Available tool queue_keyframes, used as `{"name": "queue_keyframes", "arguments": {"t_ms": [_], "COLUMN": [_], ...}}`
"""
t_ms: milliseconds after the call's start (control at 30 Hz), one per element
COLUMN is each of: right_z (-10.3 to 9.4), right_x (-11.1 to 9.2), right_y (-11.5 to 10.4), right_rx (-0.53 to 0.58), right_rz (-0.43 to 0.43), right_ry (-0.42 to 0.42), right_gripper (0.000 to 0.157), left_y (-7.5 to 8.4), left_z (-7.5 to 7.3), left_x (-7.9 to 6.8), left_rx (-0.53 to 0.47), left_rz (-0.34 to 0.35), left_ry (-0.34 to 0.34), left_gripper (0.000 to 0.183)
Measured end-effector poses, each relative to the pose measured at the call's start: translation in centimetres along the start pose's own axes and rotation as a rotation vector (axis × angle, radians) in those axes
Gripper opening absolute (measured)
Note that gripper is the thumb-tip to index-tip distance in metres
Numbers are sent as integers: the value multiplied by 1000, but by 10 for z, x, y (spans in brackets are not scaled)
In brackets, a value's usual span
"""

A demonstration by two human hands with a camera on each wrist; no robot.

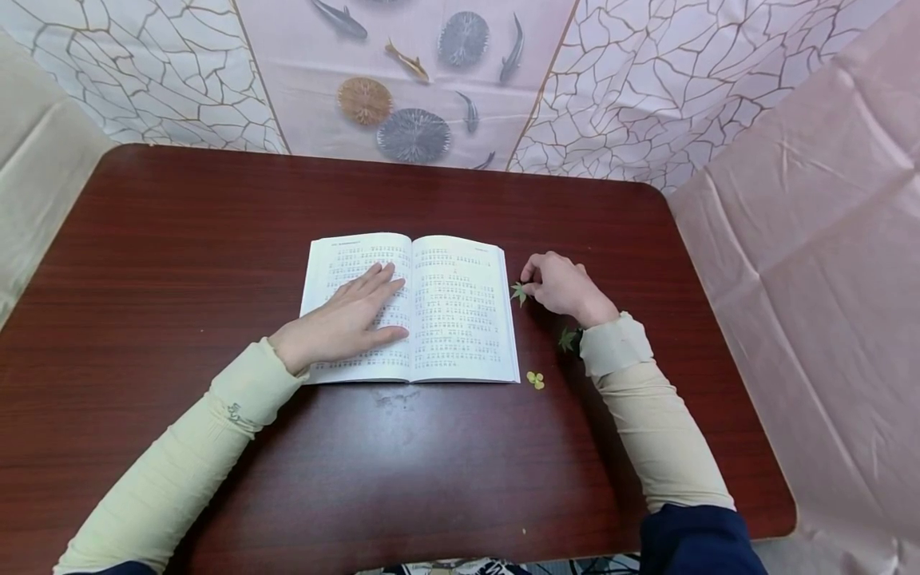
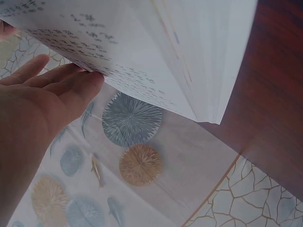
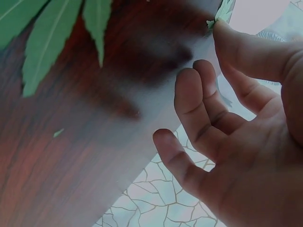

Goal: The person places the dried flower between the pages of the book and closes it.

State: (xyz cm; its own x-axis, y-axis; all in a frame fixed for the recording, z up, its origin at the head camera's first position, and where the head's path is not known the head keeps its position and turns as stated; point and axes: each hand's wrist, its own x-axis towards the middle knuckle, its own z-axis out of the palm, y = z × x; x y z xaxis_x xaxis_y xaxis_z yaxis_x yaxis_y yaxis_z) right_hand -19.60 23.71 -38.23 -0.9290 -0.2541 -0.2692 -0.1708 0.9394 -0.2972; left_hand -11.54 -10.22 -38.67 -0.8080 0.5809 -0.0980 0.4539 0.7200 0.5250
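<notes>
One open book (image 1: 460, 311), left hand (image 1: 341, 323) flat on its left page (image 1: 341, 275), fingers straight! The right hand (image 1: 564, 286) pinches one maple leaf (image 1: 519, 294) by the book's right edge; a second maple leaf (image 1: 567, 340) and one yellow flower (image 1: 535, 380) lie nearer.

The right hand (image 3: 246, 146) reached in from the right, palm turned toward the camera. Its thumb and index finger pinched a green leaf (image 3: 224, 10) at the top edge, where only part of the leaf showed; the index fingertip was hidden behind the thumb. The other three fingers curved loosely, apart from the leaf. At the upper left, pointed lobes of a second leaf (image 3: 52, 42), toothed along their edges, stood out large over the dark reddish-brown surface (image 3: 52, 189). A tiny green scrap (image 3: 58, 133) lay below them. Blurred shadows crossed the wood grain. Beyond the surface's edge, pale cloth (image 3: 165, 189) carried a cracked-line pattern.
</notes>
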Motion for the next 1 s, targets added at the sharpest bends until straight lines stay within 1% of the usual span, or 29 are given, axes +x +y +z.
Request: {"name": "queue_keyframes", "arguments": {"t_ms": [333,733,1000], "right_z": [-1,-2,-6], "right_x": [-2,-10,-15], "right_y": [2,4,3], "right_rx": [25,33,88], "right_rz": [-9,-24,-29], "right_ry": [19,37,49], "right_gripper": [10,10,10], "left_y": [0,-1,0], "left_z": [-1,0,0], "left_x": [0,1,1], "left_rx": [-5,-5,-2], "left_rz": [-2,2,-1], "left_ry": [-6,5,2], "left_gripper": [78,78,78]}}
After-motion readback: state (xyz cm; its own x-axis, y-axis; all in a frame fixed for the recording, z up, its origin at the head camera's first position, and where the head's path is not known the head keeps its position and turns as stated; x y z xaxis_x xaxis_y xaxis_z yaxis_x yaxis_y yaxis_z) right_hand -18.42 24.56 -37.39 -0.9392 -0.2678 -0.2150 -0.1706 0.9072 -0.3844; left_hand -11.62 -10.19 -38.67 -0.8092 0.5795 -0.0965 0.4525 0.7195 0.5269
